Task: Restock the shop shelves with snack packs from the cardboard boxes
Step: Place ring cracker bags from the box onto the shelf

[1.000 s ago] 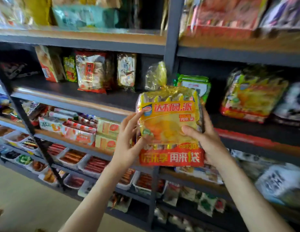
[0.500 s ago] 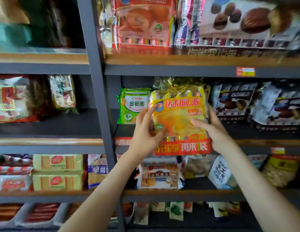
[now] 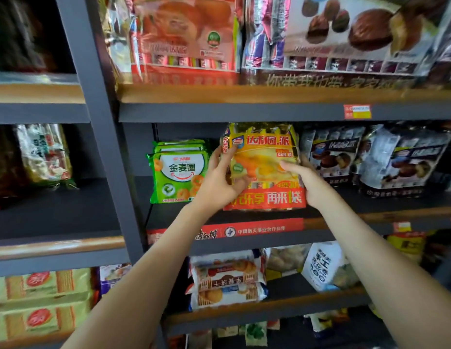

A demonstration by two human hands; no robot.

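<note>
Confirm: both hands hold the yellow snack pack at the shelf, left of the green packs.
Wrong side: the head view shows the left hand and right hand holding the yellow snack pack at the shelf, right of the green packs.

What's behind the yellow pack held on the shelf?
Beside the yellow pack, at its upper left, a sliver of yellow wrapping shows, possibly another pack. The pack, left hand and right hand cover the rest.

Left hand and right hand grip a yellow snack pack upright on the shelf, between green packs and dark packs.
</note>
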